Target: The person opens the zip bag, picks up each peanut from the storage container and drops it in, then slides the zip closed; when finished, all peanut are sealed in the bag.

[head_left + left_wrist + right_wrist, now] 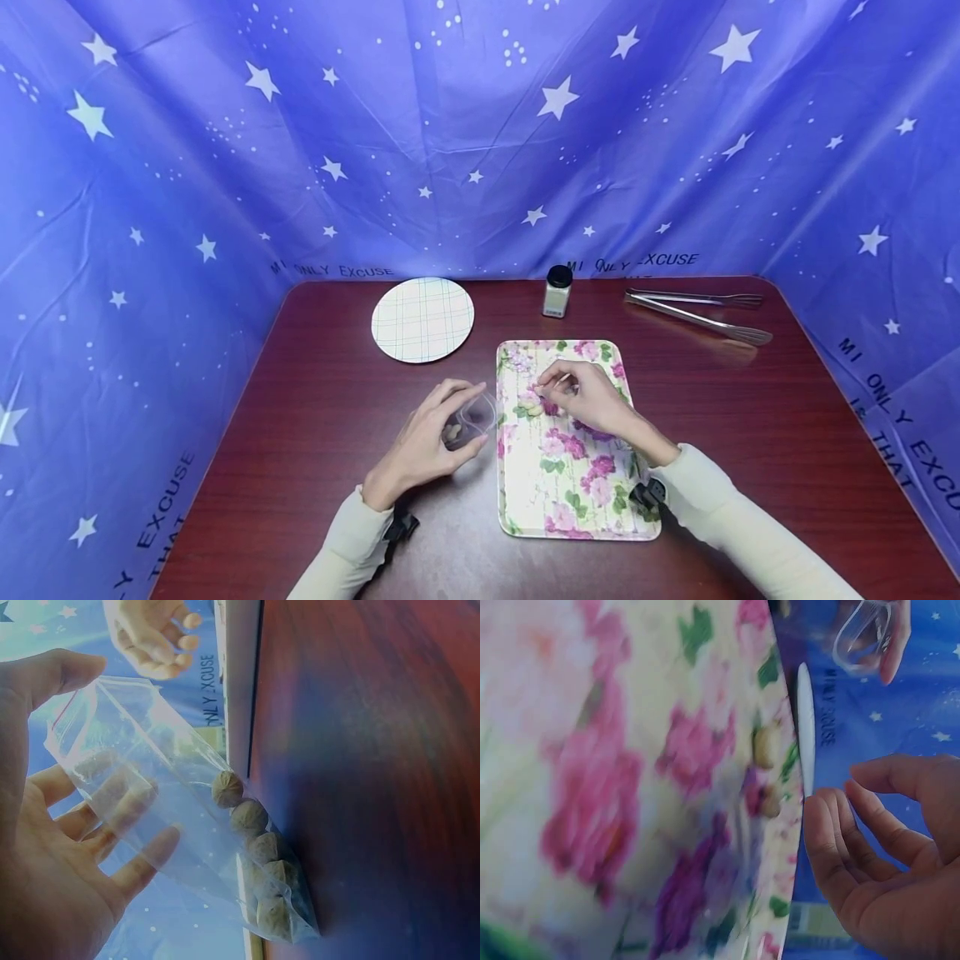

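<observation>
My left hand (423, 437) holds a clear zip bag (142, 742) at its mouth, thumb on one rim and fingers spread along the other side. Several round, ridged brown nuts (248, 816) lie in a row along the bag's bottom. Over the upper part of the floral tray (525, 492) hovers my right hand (588, 396), its fingers bent loosely and thumb near the index finger. Nothing shows between those fingers in the right wrist view. A couple of small brown nuts (765, 748) rest on the tray near that hand; their exact kind is unclear.
A round white plate (423, 320) with a grid pattern sits at the back left. Behind the tray stands a black-capped jar (557, 292). Metal tongs (697, 315) lie at the back right. A blue star-printed curtain (480, 142) surrounds the dark red table (300, 417).
</observation>
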`<control>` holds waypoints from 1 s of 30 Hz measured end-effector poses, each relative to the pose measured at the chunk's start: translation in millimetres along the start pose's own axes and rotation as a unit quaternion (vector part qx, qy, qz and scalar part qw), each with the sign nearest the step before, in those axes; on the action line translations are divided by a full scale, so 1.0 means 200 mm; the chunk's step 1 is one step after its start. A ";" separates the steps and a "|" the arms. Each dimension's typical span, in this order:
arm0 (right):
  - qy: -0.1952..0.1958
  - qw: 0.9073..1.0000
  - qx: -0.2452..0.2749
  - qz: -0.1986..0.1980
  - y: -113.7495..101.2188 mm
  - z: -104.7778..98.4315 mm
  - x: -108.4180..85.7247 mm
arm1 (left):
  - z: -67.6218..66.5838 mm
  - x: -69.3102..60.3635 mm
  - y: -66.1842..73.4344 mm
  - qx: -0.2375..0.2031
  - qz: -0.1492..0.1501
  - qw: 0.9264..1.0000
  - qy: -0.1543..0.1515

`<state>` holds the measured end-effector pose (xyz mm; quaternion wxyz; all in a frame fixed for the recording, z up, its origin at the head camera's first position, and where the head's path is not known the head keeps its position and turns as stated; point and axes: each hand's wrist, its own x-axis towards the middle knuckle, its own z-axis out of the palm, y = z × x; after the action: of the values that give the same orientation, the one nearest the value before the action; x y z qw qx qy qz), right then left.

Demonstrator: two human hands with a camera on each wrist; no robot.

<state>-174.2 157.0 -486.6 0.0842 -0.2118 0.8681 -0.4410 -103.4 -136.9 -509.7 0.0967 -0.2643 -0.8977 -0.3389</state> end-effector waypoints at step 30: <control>-0.026 0.999 -0.031 0.002 0.10 0.08 0.07 | 0.00 0.02 -0.01 0.004 0.009 1.000 -0.007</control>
<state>-187.7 149.2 -511.9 0.1010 -0.2241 0.8792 -0.4081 -108.5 -135.3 -509.6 0.0952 -0.2746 -0.8972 -0.3326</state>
